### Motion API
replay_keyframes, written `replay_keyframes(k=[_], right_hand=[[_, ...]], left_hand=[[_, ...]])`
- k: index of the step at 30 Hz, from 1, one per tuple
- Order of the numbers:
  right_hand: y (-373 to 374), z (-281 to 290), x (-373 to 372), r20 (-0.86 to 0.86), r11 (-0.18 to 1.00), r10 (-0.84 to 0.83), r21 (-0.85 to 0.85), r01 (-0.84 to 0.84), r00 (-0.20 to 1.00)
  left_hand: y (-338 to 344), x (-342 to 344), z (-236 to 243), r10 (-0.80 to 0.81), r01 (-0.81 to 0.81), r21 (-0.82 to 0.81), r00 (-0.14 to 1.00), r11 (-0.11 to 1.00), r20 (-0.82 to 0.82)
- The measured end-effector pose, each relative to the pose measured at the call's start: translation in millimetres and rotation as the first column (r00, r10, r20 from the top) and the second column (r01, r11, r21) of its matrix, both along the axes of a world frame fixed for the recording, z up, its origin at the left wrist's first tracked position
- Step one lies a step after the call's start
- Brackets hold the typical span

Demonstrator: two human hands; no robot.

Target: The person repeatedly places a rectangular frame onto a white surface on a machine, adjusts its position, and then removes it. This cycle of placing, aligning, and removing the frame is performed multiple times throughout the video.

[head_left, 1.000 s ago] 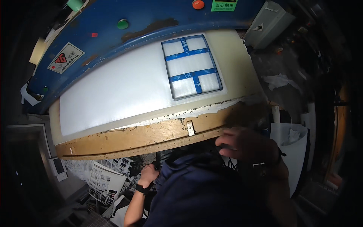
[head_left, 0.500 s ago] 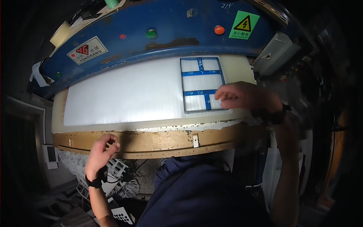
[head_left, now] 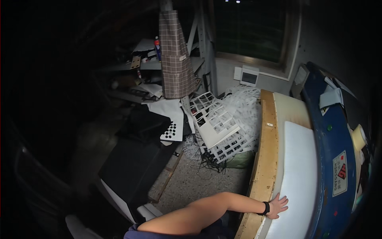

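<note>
My left hand (head_left: 277,206) reaches across to the right, palm down with the fingers spread. It rests at the near edge of a long white sheet (head_left: 300,159), with nothing held in it. A black band (head_left: 266,208) circles that wrist. Beneath the sheet, a cream-coloured pad (head_left: 292,104) shows along its far end and side. The wooden edge board (head_left: 268,147) of the work table runs below my wrist. My right hand is outside the picture.
Beyond the sheet stands a blue machine panel (head_left: 330,159) with a tape roll (head_left: 359,137). Tangled white cut-out scrap (head_left: 242,115) is heaped beside the table. Black sheet material (head_left: 137,167) lies on the left. A checked cloth (head_left: 175,55) hangs before a cluttered shelf (head_left: 147,65).
The view has swung left, toward the scrap heap and shelf. My left hand has come onto the white sheet. My right hand and the blue-taped rectangular frame have left the picture.
</note>
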State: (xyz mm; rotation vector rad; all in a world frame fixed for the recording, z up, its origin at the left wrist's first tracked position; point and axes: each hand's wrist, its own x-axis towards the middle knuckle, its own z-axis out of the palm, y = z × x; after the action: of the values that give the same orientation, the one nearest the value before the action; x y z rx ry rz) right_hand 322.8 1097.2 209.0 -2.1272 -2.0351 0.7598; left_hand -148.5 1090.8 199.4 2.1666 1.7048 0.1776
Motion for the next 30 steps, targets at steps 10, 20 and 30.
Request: replay_keyframes(k=[10, 20, 30], right_hand=[[13.8, -54.7, 68.2, -0.070, 0.990, -0.110, -0.097, 0.103, 0.991], [-27.6, 22.8, -3.5, 0.090, 0.991, -0.099, -0.085, 0.106, 0.991], [-47.9, 42.7, -23.6, 0.073, 0.953, -0.229, -0.189, 0.239, 0.971]], left_hand=[[2.2, 17.1, 19.2, 0.049, -0.049, 0.005, 0.989, 0.999, -0.138], [42.3, 32.0, 52.2, -0.205, 0.133, -0.283, 0.949, 0.950, -0.241], [28.0, 37.5, 25.2, -0.159, 0.108, -0.173, 0.934, 0.979, -0.320]])
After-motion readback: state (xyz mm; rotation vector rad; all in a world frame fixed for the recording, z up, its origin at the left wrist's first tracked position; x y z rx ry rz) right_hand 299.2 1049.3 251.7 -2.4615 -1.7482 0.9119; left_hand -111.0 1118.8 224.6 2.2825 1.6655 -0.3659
